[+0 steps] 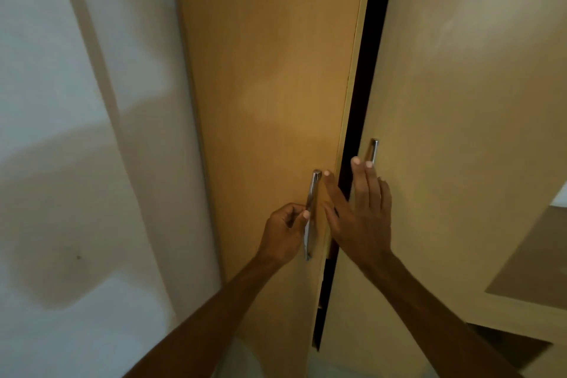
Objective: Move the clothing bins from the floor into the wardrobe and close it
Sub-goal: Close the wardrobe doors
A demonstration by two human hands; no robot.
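Note:
A wooden wardrobe fills the view with two tall doors. The left door [270, 86] stands slightly ajar, and a narrow dark gap [362, 86] shows between it and the right door [460, 101]. My left hand [285, 230] grips the metal bar handle [311, 212] of the left door. My right hand [359, 212] lies flat with fingers spread across the gap, its fingertips just below the right door's handle [373, 150]. No clothing bins are in view.
A white wall [76, 132] with shadows runs along the left of the wardrobe. At the lower right, a pale ledge and brown surface [527, 258] lie next to the right door.

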